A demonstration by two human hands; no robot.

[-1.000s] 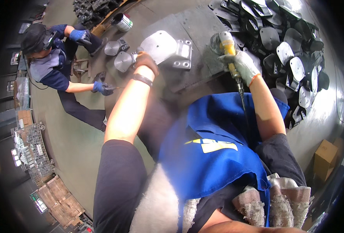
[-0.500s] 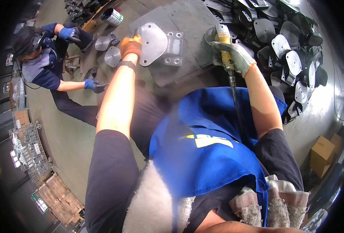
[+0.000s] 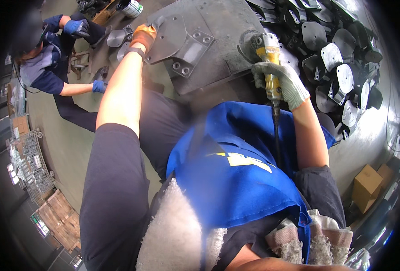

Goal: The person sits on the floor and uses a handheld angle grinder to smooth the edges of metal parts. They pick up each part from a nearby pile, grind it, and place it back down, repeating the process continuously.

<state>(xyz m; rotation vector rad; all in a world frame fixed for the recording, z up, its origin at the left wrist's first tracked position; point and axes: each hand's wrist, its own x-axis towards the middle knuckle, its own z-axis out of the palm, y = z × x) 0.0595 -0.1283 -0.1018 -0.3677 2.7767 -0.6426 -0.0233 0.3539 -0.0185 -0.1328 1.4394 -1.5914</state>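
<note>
We see the grey metal bracket (image 3: pixel 169 41) lying flat near the left edge of the dark table (image 3: pixel 229 52), its rounded plate turned toward our left hand (image 3: pixel 143 38) and its block with four holes pointing toward the table's middle. The plate's left rim appears to reach past that edge. Our left hand, in an orange glove, is closed at this rim and pinches it, though we cannot make out every fingertip. Our right hand (image 3: pixel 282 80), in a pale knitted glove, is wrapped firmly around the yellow body of a grinder (image 3: pixel 269 55), whose round head hangs by the table's right edge, well apart from the bracket. A dark cord (image 3: pixel 277 140) runs from the grinder down across our blue apron (image 3: pixel 254 198). Past the table's right edge we have a big pile of similar brackets (image 3: pixel 345 78) heaped together. Beyond the left edge, two smaller metal parts (image 3: pixel 116 39) lie near our left wrist, and a co-worker (image 3: pixel 39 72) in blue gloves crouches beside them. A bucket (image 3: pixel 132 9) stands beyond the table's far left corner. Around us on the grey floor (image 3: pixel 71 158) we see a wire cart (image 3: pixel 35 167), some wooden boards (image 3: pixel 57 219) and a cardboard box (image 3: pixel 366 186).
</note>
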